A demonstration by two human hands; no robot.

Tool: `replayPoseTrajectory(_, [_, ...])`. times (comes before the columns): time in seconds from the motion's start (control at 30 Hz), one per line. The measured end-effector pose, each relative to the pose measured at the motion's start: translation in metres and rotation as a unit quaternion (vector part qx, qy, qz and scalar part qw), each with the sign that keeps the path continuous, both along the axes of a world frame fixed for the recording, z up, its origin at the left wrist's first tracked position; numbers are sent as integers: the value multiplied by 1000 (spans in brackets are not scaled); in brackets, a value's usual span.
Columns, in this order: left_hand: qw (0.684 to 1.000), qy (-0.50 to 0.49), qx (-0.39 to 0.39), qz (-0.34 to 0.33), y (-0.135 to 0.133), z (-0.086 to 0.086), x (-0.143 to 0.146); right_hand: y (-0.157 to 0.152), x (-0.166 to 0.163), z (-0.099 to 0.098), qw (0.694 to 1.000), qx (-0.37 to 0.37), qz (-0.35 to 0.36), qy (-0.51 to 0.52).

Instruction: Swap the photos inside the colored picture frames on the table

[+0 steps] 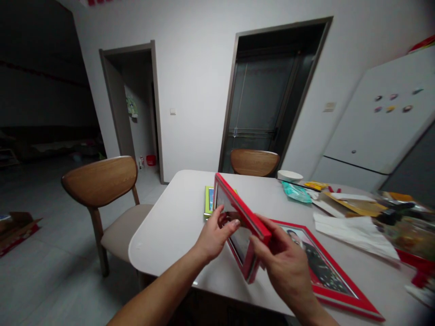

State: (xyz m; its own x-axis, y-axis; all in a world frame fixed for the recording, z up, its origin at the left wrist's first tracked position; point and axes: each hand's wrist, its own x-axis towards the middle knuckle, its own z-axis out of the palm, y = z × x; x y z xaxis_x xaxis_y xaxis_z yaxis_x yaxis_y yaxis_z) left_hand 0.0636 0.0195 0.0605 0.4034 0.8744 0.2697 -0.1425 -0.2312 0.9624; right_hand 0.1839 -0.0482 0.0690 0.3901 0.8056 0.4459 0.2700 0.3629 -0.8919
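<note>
1. the red picture frame (242, 207) is tilted on edge over the near side of the white table (170, 235), likely so its inner face meets the left hand (215, 234).
2. the right hand (288, 260) clamps its near edge between thumb and fingers, seemingly to steady it.
3. the left fingers curl at that face, thumb apart; i cannot tell whether they grip.
4. a red-framed photo (322, 263) lies flat at right, a green frame (207, 203) farther off, perhaps leaving room between.
</note>
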Motion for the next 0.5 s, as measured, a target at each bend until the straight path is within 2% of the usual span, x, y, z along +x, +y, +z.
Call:
replayPoseTrajectory(0.1, [982,-164,-87,-43,-21,8,-15,-28,-10,-15,974,81,57,-206])
replayPoseTrajectory(0.2, [972,-183,-141,-35,-34,-3,-34,-39,-18,-36,916,135,119,-358])
replayPoseTrajectory(0.27, [972,-175,-152,-36,-36,-18,-44,-38,-25,-48,889,160,145,-403])
replayPoseTrajectory(0.37, [976,-149,-155,-33,-30,-42,-53,-31,-37,-64,874,160,167,-427])
replayPoseTrajectory(0.5, [991,-52,-114,55,-17,-65,-59,-20,-53,-82,872,91,176,-448])
